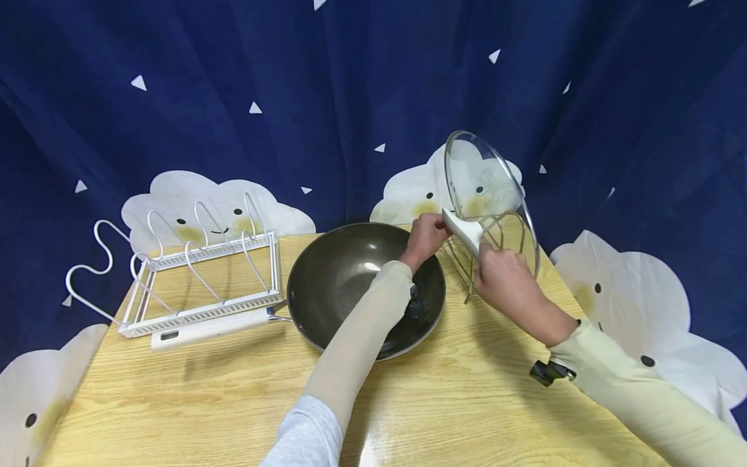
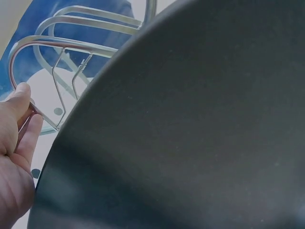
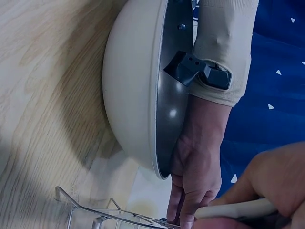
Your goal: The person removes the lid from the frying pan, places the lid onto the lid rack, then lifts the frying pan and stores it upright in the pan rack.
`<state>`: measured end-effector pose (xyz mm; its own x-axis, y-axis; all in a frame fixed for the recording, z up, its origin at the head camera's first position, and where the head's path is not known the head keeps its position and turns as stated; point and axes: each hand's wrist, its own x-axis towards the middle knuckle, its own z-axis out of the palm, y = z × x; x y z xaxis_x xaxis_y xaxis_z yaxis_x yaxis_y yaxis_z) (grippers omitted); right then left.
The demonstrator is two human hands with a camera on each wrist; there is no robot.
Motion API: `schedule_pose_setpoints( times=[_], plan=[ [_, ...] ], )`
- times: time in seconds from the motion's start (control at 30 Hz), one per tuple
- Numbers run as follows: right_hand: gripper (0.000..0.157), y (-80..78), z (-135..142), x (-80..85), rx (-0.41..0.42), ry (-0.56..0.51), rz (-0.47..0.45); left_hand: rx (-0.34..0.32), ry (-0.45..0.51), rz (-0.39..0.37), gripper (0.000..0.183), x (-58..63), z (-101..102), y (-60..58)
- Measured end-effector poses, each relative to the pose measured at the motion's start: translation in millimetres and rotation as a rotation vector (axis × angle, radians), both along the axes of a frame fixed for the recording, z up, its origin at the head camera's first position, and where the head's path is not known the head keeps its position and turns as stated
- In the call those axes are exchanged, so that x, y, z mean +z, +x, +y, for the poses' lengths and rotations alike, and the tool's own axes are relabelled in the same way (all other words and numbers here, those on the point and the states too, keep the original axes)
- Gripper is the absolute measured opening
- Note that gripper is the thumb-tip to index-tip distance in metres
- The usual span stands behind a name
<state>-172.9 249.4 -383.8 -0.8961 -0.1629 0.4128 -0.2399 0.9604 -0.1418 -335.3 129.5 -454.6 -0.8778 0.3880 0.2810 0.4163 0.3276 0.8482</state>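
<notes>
— Standing at the left end of the counter (image 1: 455,395) is a white rack (image 1: 204,314), wavy wire loops rising from its slatted frame. I have it clearly in the head view.

— And next along?

— A white pan handle (image 1: 216,327), reaching left in front of that rack. It belongs to the wok (image 1: 338,279), which sits mouth up near the middle, dark inside and cream outside.

— I see the left arm crossing over it. What has its hand got?

— The left hand (image 1: 425,240) is by the wok's right rim, thumb and fingers pinching the end of a metal rack (image 2: 71,44). My left wrist feed shows that wire loop well. The metal rack is just right of the wok, toward the back; I cannot tell whether its feet rest flat.

— And the right hand?

— The right hand (image 1: 510,282) is curled round a white lid handle (image 1: 463,231). The glass lid (image 1: 484,181) is tilted nearly on edge, overlapping the metal rack from where I look. I cannot tell whether they touch.

— Farther right?

— Blue curtain (image 1: 642,130), printed with white clouds.
</notes>
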Motion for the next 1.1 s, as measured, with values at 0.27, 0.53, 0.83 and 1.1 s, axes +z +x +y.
schedule_pose_setpoints(
  times=[0.27, 0.53, 0.83, 1.1],
  plan=[
    [0.014, 0.9, -4, 0.1, -0.035, -0.006, 0.0, 0.016, 0.002, -0.009, 0.011, 1.0, 0, 0.1],
    [0.029, 6.1, -5, -0.7, -0.085, -0.05, -0.005, -0.003, -0.012, 0.013, 0.012, 2.8, -1, -0.4],
    [0.036, 12.5, -9, -3.0, -0.131, -0.091, 0.04, -0.033, 0.001, -0.002, 0.017, 5.6, -14, 2.1],
    [0.034, 20.5, -10, -5.2, -0.161, -0.138, 0.06, -0.03, -0.06, 0.001, 0.026, 18.9, -41, 5.8]
  ],
)
